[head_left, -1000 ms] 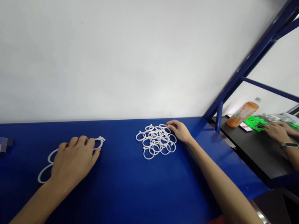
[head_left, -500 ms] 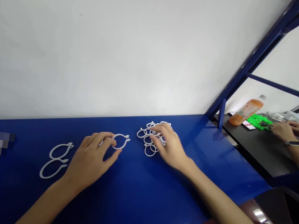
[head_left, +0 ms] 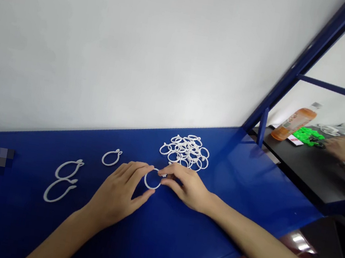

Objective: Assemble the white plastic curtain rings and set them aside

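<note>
A white plastic ring (head_left: 150, 189) with a small clasp is held upright between my two hands, over the blue table. The curved fingers and thumb of my left hand (head_left: 117, 196) grip its left side. My right hand (head_left: 187, 188) pinches the clasp end between thumb and fingers, which partly hide it. Just beyond my right hand lies a heap of similar white rings (head_left: 189, 148). One loose ring (head_left: 108, 165) rests behind my left hand. Farther left lie two more, an upper ring (head_left: 57, 169) and a lower ring (head_left: 46, 194) whose ends stand apart.
The blue table (head_left: 158, 240) meets a white wall (head_left: 138, 54). A blue metal frame (head_left: 285, 81) rises on the right. Past it, another person's hands (head_left: 343, 147) are by green pieces (head_left: 305, 135) and an orange bottle (head_left: 294, 122) on a black table (head_left: 303, 171).
My right hand has left the heap and come to the ring's clasp end. My left hand has moved right with the ring, uncovering the loose ring behind it. The view has shifted slightly.
</note>
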Action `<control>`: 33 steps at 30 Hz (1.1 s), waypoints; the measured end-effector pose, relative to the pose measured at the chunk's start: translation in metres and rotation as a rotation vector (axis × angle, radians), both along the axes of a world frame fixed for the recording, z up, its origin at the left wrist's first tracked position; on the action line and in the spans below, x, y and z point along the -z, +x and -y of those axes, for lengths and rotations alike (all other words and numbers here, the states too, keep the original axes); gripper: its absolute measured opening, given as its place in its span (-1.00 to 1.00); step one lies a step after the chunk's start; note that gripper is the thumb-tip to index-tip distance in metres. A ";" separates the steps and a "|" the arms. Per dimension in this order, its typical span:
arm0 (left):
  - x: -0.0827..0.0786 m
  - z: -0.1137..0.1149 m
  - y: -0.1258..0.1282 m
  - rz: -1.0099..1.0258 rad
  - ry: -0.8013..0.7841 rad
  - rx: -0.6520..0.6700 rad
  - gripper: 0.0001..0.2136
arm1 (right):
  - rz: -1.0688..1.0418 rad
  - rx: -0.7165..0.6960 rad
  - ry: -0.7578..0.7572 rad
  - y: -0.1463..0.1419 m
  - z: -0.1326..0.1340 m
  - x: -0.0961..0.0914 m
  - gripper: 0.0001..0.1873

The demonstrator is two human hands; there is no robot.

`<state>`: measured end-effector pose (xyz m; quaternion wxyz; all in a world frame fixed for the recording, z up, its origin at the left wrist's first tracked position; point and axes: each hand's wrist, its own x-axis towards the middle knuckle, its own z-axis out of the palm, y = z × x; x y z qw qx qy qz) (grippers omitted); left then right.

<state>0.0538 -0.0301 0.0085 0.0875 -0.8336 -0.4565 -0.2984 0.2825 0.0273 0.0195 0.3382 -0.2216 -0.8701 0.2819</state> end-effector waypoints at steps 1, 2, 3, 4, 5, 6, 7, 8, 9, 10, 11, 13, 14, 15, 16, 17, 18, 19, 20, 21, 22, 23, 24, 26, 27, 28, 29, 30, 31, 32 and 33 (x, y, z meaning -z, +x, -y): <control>0.001 0.000 0.001 -0.016 -0.010 0.005 -0.64 | 0.000 -0.004 0.001 0.000 0.001 0.000 -0.81; 0.001 0.001 0.002 -0.032 -0.017 0.014 -0.61 | -0.001 -0.008 -0.003 0.000 0.001 0.000 -0.82; 0.001 0.001 0.003 -0.044 -0.020 0.025 -0.60 | 0.000 -0.011 -0.008 0.000 0.002 0.000 -0.81; 0.001 0.001 0.004 -0.053 -0.023 0.035 -0.60 | -0.001 -0.014 -0.013 0.000 0.002 0.001 -0.81; 0.001 0.002 0.005 -0.056 -0.024 0.042 -0.61 | -0.006 -0.016 -0.019 0.000 0.002 0.001 -0.81; 0.001 0.002 0.006 -0.053 -0.027 0.045 -0.63 | -0.013 -0.019 -0.027 0.000 0.003 0.001 -0.81; 0.001 0.003 0.007 -0.048 -0.029 0.049 -0.65 | -0.023 -0.022 -0.038 0.000 0.003 0.001 -0.81; 0.000 0.003 0.008 -0.041 -0.030 0.053 -0.67 | -0.033 -0.024 -0.054 -0.001 0.003 0.002 -0.81; 0.000 0.003 0.008 -0.035 -0.033 0.058 -0.69 | -0.042 -0.027 -0.073 -0.001 0.003 0.002 -0.81; 0.000 0.004 0.009 -0.032 -0.037 0.064 -0.71 | -0.049 -0.030 -0.093 -0.001 0.004 0.002 -0.82; 0.000 0.004 0.010 -0.029 -0.043 0.071 -0.72 | -0.055 -0.035 -0.108 -0.002 0.004 0.001 -0.84; 0.000 0.004 0.011 -0.025 -0.061 0.087 -0.73 | -0.067 -0.053 -0.126 -0.002 0.004 0.000 -0.89; 0.000 0.004 0.012 -0.020 -0.070 0.096 -0.72 | -0.073 -0.069 -0.129 -0.002 0.004 -0.002 -0.91; 0.000 0.005 0.012 -0.015 -0.077 0.107 -0.73 | -0.076 -0.087 -0.128 -0.001 0.004 -0.003 -0.91; -0.001 0.005 0.013 -0.010 -0.083 0.116 -0.73 | -0.078 -0.105 -0.123 -0.001 0.004 -0.005 -0.90; -0.001 0.006 0.014 -0.005 -0.089 0.125 -0.74 | -0.076 -0.119 -0.114 -0.001 0.004 -0.007 -0.89; -0.001 0.006 0.014 -0.001 -0.096 0.131 -0.76 | -0.071 -0.129 -0.104 0.000 0.004 -0.008 -0.88; -0.001 0.006 0.015 0.002 -0.102 0.133 -0.77 | -0.065 -0.132 -0.095 0.000 0.004 -0.008 -0.87; 0.000 0.006 0.015 0.001 -0.109 0.131 -0.77 | -0.060 -0.128 -0.088 0.000 0.004 -0.008 -0.87; 0.000 0.006 0.014 -0.002 -0.116 0.126 -0.76 | -0.055 -0.119 -0.084 0.000 0.004 -0.006 -0.87; 0.000 0.005 0.014 -0.007 -0.120 0.118 -0.75 | -0.050 -0.108 -0.081 0.000 0.003 -0.004 -0.87; 0.001 0.005 0.013 -0.015 -0.122 0.110 -0.73 | -0.045 -0.097 -0.077 -0.001 0.002 -0.002 -0.88; 0.002 0.004 0.012 -0.024 -0.119 0.103 -0.72 | -0.040 -0.086 -0.071 -0.001 0.001 0.000 -0.88; 0.003 0.002 0.009 -0.040 -0.107 0.087 -0.69 | -0.027 -0.074 -0.053 -0.001 -0.001 0.004 -0.87; 0.004 0.001 0.008 -0.043 -0.098 0.078 -0.68 | -0.020 -0.075 -0.037 -0.001 -0.002 0.005 -0.87; 0.004 0.001 0.007 -0.045 -0.091 0.069 -0.66 | -0.010 -0.078 -0.016 0.000 -0.003 0.005 -0.87; 0.005 0.000 0.006 -0.044 -0.089 0.058 -0.65 | 0.003 -0.078 0.011 0.001 -0.004 0.005 -0.87; 0.005 0.000 0.005 -0.042 -0.089 0.047 -0.65 | 0.017 -0.075 0.043 0.001 -0.005 0.004 -0.86; 0.005 0.000 0.004 -0.039 -0.088 0.039 -0.65 | 0.033 -0.068 0.076 0.002 -0.005 0.003 -0.85; 0.005 -0.001 0.004 -0.034 -0.088 0.033 -0.65 | 0.053 -0.056 0.109 0.003 -0.006 0.002 -0.84; 0.005 -0.001 0.003 -0.027 -0.085 0.028 -0.65 | 0.074 -0.044 0.138 0.004 -0.006 0.001 -0.83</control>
